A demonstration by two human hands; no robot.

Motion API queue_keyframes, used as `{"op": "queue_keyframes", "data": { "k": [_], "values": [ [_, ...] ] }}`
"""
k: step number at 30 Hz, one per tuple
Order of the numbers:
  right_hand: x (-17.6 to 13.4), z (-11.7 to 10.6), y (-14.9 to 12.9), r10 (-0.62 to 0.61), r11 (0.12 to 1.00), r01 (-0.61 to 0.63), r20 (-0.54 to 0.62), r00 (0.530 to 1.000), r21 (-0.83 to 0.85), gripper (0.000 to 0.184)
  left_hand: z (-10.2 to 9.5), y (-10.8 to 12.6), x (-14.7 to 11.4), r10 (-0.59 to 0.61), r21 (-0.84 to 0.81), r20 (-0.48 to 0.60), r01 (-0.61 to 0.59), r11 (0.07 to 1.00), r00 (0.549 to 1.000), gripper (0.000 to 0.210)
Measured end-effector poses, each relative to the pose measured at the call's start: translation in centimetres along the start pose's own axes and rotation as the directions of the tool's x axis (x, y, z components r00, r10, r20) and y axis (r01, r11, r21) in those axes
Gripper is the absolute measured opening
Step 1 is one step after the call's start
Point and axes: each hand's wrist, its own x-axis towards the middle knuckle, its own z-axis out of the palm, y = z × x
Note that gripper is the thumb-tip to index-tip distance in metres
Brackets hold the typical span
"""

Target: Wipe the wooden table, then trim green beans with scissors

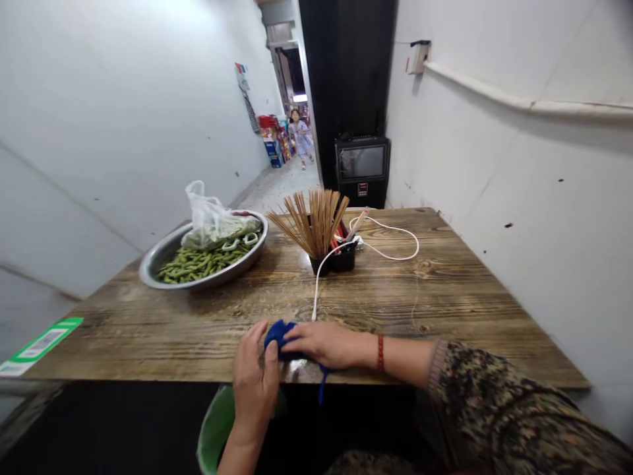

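Observation:
A small dark-blue bundle (278,334), looking like yarn or soft cloth, rests on the wooden table (475,297) near its front edge. My right hand (324,344) lies over the bundle's right side with its fingers bent onto it. At the left side of it is my left hand (254,369), thumb and fingers apart, the thumb touching or very close to the blue material. From under my right hand a blue strand (322,386) hangs past the table edge. Part of the bundle is hidden by my fingers.
A metal basin (153,270) of green pods with a plastic bag (202,211) stands left. Behind my hands are a black holder (343,262) with wooden sticks (316,224) and a white cable (319,280). A green bin (212,429) is below. A person (301,135) is far back.

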Motion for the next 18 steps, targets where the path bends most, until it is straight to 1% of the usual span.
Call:
{"op": "queue_keyframes", "data": {
  "k": [2, 3, 4, 5, 6, 7, 8, 9, 10, 11, 12, 13, 15, 16, 17, 18],
  "values": [
    [2.3, -0.4, 3.3, 0.07, 0.997, -0.071, -0.077, 0.995, -0.017, 0.038, -1.4, -0.3, -0.3, -0.047, 0.005, -0.048, 0.047, 0.999, 0.998, 0.036],
    [3.3, -0.6, 4.8, 0.137, 0.99, -0.142, -0.128, 0.982, -0.027, 0.039, -2.0, -0.6, -0.6, -0.088, 0.004, -0.065, 0.088, 0.996, 0.994, 0.036],
    [4.2, -0.8, 6.1, 0.217, 0.973, -0.228, -0.185, 0.958, -0.037, 0.041, -2.5, -1.0, -1.1, -0.134, 0.001, -0.077, 0.134, 0.991, 0.988, 0.036],
    [4.9, -0.9, 7.1, 0.298, 0.947, -0.317, -0.243, 0.923, -0.046, 0.043, -2.9, -1.4, -1.7, -0.178, -0.001, -0.086, 0.179, 0.984, 0.98, 0.036],
    [5.5, -0.7, 7.6, 0.365, 0.916, -0.397, -0.292, 0.884, -0.056, 0.046, -3.3, -1.9, -2.5, -0.217, -0.003, -0.095, 0.218, 0.976, 0.972, 0.036],
    [5.9, -0.2, 7.7, 0.403, 0.893, -0.446, -0.319, 0.858, -0.07, 0.048, -3.6, -2.3, -3.3, -0.253, -0.004, -0.103, 0.254, 0.967, 0.962, 0.036],
    [6.2, 0.5, 7.2, 0.405, 0.887, -0.453, -0.322, 0.856, -0.087, 0.047, -3.9, -2.6, -4.2, -0.289, -0.008, -0.11, 0.29, 0.957, 0.951, 0.036],
    [6.3, 1.5, 6.1, 0.372, 0.903, -0.418, -0.301, 0.878, -0.103, 0.045, -4.2, -2.9, -5.0, -0.328, -0.014, -0.121, 0.329, 0.944, 0.937, 0.036],
    [6.4, 2.6, 4.5, 0.307, 0.933, -0.344, -0.26, 0.915, -0.108, 0.041, -4.5, -3.1, -5.9, -0.371, -0.025, -0.133, 0.371, 0.928, 0.919, 0.036],
    [6.4, 3.8, 2.6, 0.216, 0.966, -0.239, -0.209, 0.954, -0.095, 0.036, -4.9, -3.2, -6.6, -0.416, -0.04, -0.145, 0.414, 0.909, 0.898, 0.036],
    [6.5, 4.9, 0.4, 0.114, 0.99, -0.124, -0.158, 0.981, -0.059, 0.033, -5.3, -3.2, -7.3, -0.459, -0.058, -0.156, 0.456, 0.888, 0.875, 0.036],
    [6.6, 5.9, -1.8, 0.018, 1.0, -0.019, -0.116, 0.993, -0.002, 0.032, -5.8, -3.1, -7.9, -0.498, -0.078, -0.165, 0.492, 0.867, 0.851, 0.037],
    [7.3, 7.0, -5.5, -0.112, 0.982, 0.123, -0.083, 0.99, 0.147, 0.035, -6.8, -3.0, -8.8, -0.554, -0.112, -0.174, 0.543, 0.832, 0.814, 0.038],
    [7.8, 7.0, -6.5, -0.137, 0.963, 0.155, -0.095, 0.986, 0.219, 0.038, -7.4, -3.0, -9.3, -0.578, -0.128, -0.176, 0.563, 0.816, 0.797, 0.039],
    [8.4, 6.6, -6.9, -0.133, 0.947, 0.164, -0.127, 0.983, 0.277, 0.04, -8.0, -3.1, -9.7, -0.603, -0.148, -0.18, 0.585, 0.797, 0.777, 0.04],
    [8.9, 6.0, -6.5, -0.107, 0.936, 0.156, -0.166, 0.98, 0.317, 0.041, -8.5, -3.4, -10.3, -0.635, -0.171, -0.183, 0.611, 0.773, 0.751, 0.042]
  ]
}}
